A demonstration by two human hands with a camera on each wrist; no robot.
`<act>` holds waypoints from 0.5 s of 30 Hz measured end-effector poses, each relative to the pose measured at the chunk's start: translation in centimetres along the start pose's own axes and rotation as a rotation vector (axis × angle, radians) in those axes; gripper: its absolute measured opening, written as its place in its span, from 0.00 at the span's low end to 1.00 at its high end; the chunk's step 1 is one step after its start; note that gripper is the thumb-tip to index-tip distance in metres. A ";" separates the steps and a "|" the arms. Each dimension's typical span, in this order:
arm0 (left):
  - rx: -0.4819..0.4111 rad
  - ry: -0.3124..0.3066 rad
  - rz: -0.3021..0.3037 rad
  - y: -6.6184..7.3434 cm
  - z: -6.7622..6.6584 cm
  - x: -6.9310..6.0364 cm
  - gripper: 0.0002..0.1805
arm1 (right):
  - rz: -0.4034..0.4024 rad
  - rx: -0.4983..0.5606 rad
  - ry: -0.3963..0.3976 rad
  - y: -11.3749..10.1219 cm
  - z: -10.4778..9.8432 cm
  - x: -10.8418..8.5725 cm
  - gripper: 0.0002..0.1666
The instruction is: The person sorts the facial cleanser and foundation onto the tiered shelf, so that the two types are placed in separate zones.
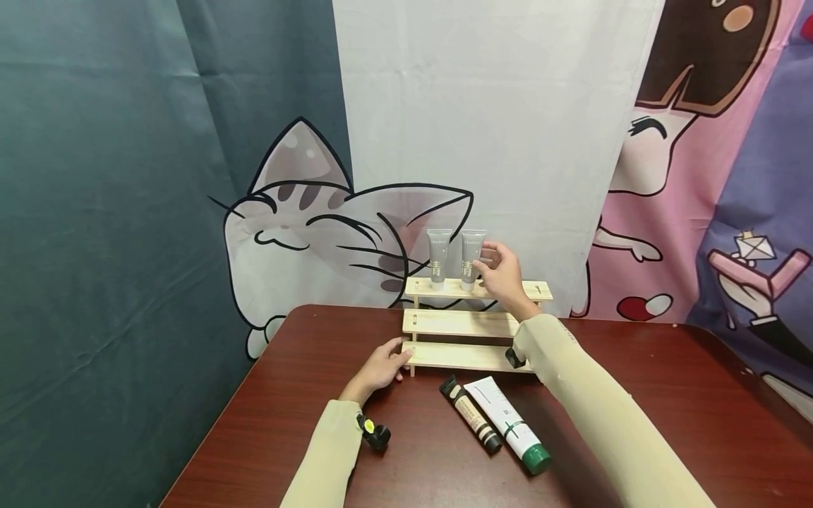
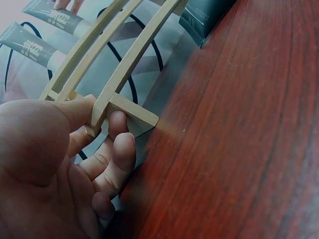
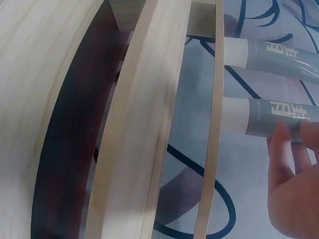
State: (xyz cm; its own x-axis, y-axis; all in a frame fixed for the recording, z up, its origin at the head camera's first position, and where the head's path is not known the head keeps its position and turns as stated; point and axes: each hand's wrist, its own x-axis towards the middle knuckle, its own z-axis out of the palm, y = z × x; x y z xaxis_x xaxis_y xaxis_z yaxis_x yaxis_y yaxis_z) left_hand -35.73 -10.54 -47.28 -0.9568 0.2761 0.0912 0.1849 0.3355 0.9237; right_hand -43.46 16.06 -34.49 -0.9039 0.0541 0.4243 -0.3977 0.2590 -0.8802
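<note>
A three-tier wooden rack (image 1: 466,322) stands at the table's back. Two grey tubes with white caps stand upright on its top tier: a left tube (image 1: 438,257) and a right tube (image 1: 471,257). My right hand (image 1: 504,277) holds the right tube by its side; in the right wrist view the fingers and thumb (image 3: 294,169) pinch that tube (image 3: 274,117). At the left end of the lowest tier, my left hand (image 1: 381,365) grips the rack; in the left wrist view its thumb and fingers (image 2: 94,112) are round the wooden end (image 2: 132,109).
In front of the rack lie a black-and-beige tube (image 1: 471,415) and a white tube with a green cap (image 1: 508,423), side by side on the dark red table (image 1: 419,466). A printed curtain (image 1: 508,141) hangs behind the table.
</note>
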 end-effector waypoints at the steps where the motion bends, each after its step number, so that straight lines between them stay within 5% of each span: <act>1: 0.002 -0.001 -0.003 0.0 0.0 0.0 0.27 | -0.001 -0.003 0.002 0.0 0.0 0.0 0.26; 15: 0.006 -0.004 -0.016 0.1 -0.1 -0.1 0.29 | -0.017 -0.008 0.020 0.1 -0.1 -0.5 0.26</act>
State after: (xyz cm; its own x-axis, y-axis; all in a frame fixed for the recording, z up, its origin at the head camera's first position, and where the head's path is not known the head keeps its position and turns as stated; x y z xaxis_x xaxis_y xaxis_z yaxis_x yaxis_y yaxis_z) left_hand -35.64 -10.57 -47.17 -0.9587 0.2744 0.0747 0.1709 0.3457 0.9226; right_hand -43.07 16.11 -34.75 -0.8937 0.0689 0.4434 -0.4116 0.2679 -0.8711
